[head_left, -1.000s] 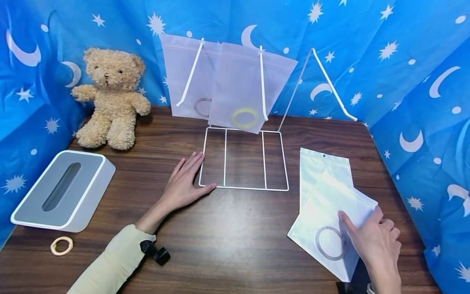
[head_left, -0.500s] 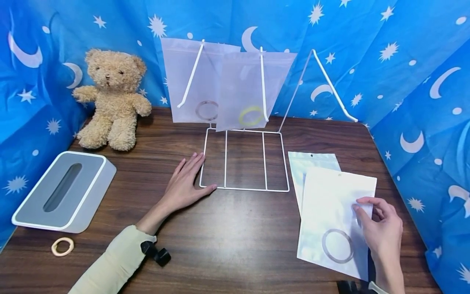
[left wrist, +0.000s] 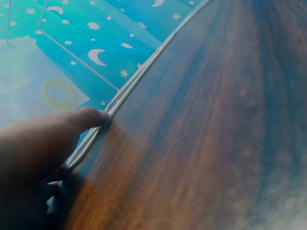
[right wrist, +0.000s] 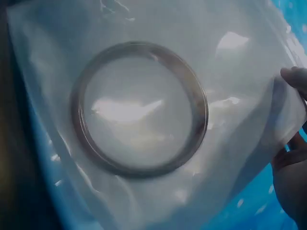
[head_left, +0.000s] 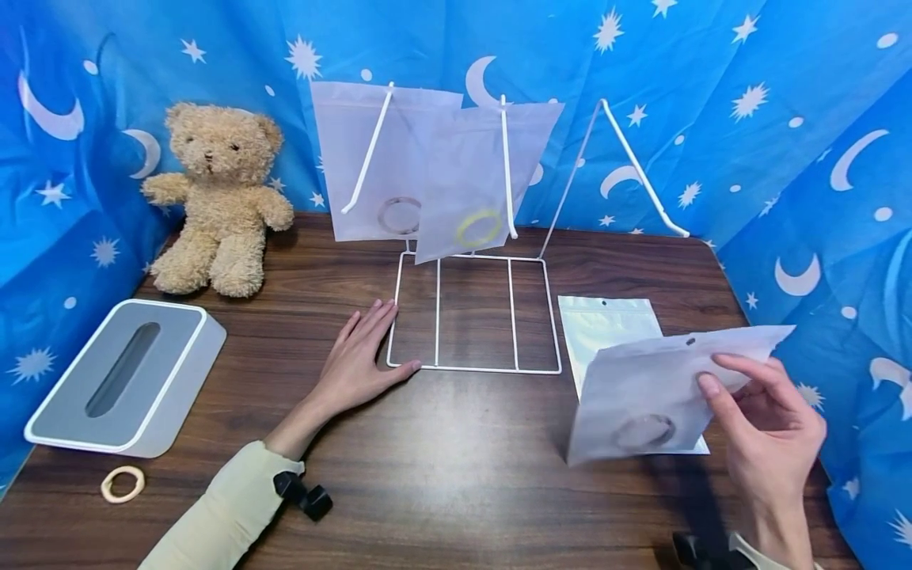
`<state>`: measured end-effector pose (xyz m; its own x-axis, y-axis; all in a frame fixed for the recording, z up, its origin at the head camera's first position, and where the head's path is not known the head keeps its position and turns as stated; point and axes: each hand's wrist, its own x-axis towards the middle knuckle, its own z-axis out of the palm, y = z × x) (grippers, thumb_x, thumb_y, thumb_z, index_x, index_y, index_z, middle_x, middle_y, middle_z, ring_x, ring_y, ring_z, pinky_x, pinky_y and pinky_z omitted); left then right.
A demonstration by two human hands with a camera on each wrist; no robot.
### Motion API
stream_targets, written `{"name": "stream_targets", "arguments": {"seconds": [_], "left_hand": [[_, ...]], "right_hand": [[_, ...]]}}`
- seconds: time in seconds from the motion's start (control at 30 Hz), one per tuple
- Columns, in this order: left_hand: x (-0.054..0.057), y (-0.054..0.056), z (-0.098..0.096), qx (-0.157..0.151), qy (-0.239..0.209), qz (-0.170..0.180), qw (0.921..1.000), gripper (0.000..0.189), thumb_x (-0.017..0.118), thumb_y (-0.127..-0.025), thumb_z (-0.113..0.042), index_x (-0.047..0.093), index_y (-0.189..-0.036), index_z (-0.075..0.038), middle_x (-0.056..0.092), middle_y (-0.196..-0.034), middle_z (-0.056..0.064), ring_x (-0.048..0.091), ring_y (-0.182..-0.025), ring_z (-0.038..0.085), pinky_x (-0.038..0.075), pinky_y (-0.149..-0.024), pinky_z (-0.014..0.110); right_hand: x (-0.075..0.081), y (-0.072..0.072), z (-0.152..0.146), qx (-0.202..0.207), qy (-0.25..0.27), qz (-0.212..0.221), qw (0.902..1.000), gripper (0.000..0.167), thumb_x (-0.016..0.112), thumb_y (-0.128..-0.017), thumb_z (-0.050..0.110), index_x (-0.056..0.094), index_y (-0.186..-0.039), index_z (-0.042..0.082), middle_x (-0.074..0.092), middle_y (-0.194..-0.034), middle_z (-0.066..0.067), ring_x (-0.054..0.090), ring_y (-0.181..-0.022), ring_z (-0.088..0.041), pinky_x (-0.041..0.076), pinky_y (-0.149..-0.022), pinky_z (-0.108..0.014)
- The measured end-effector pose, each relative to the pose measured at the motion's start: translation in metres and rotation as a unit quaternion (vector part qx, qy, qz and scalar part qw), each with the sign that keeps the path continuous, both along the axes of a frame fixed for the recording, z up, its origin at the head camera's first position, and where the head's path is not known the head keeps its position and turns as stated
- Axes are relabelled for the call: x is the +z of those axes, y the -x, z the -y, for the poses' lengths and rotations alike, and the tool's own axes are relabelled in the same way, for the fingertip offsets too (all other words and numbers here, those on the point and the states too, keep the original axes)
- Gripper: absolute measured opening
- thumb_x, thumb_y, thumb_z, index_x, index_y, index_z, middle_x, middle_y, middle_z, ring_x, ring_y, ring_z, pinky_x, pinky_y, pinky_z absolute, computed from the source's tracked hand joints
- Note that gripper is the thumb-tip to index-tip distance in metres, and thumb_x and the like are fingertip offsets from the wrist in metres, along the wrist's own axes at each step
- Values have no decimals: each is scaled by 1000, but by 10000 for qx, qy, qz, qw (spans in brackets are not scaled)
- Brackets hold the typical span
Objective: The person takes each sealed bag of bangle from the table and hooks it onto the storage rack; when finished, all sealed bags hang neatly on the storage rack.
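My right hand [head_left: 773,427] pinches the right side of a whitish zip bag [head_left: 634,372], lifted and tilted off the table. A brownish translucent bangle [right wrist: 201,112] shows inside this bag in the right wrist view. Under it, another zip bag [head_left: 606,321] lies flat, partly covered. My left hand [head_left: 356,356] rests at the left front corner of a white wire display rack [head_left: 492,370], fingers spread, thumb on the front bar. From the rack's left hook hangs a bag [head_left: 366,150] with a brownish bangle; from its middle hook, a bag [head_left: 459,170] with a yellow bangle.
The rack's right hook [head_left: 636,154] bears no bag. A teddy bear [head_left: 217,198] sits at the back left. In front of it stands a grey-and-white tissue box [head_left: 181,396], with a beige ring [head_left: 107,484] nearby. Blue starry cloth [head_left: 755,158] encloses the table.
My right hand has taken hold of the upper bag and raised it off the table, tilting it upright. The lower bag shifted left. The hanging bags swung slightly. My left hand stayed put.
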<state>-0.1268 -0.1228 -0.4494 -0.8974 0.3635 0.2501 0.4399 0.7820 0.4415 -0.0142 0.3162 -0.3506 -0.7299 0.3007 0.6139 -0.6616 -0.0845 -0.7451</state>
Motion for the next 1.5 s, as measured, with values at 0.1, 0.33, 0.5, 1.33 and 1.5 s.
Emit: {"name": "stream_targets", "arguments": {"seconds": [0.1, 0.33, 0.5, 1.33, 1.5], "left_hand": [[0, 0, 1, 21, -4, 0, 10000, 97, 64, -82, -65, 33, -153, -7, 32, -157, 8, 21, -146, 23, 9, -118, 44], [1, 0, 0, -2, -15, -49, 10000, 97, 64, -82, -65, 33, -153, -7, 32, -157, 7, 21, -146, 24, 10, -118, 45], [0, 0, -1, -14, 19, -44, 10000, 97, 64, -82, -65, 33, -153, -7, 32, -157, 7, 21, -146, 24, 10, -118, 45], [0, 1, 0, -51, 50, 1, 10000, 96, 61, -84, -67, 33, -153, -5, 31, -157, 9, 21, -146, 25, 11, -118, 45], [-1, 0, -1, -30, 69, -19, 10000, 97, 62, -83, -67, 33, -153, -6, 31, -157, 7, 21, -146, 23, 10, -118, 45]], "right_hand": [[22, 3, 12, 37, -295, -196, 9994, 33, 65, -71, -29, 55, -103, -30, 61, -102, -29, 66, -79, -24, 55, -71, -18], [63, 14, 38, -297, -603, -267, 9974, 39, 73, -74, -20, 59, -109, -24, 62, -101, -22, 69, -95, -25, 55, -79, -23], [65, 25, 40, -226, -223, -303, 9990, 44, 74, -73, -20, 59, -115, -21, 59, -100, -22, 68, -102, -30, 55, -82, -28], [61, 82, 41, -187, -319, -177, 9992, 42, 71, -77, -18, 62, -118, -14, 57, -110, -26, 63, -105, -35, 57, -82, -31], [66, 108, 46, -130, -426, -128, 9989, 42, 72, -78, -15, 64, -119, -11, 57, -113, -26, 62, -106, -35, 56, -83, -31]]}}
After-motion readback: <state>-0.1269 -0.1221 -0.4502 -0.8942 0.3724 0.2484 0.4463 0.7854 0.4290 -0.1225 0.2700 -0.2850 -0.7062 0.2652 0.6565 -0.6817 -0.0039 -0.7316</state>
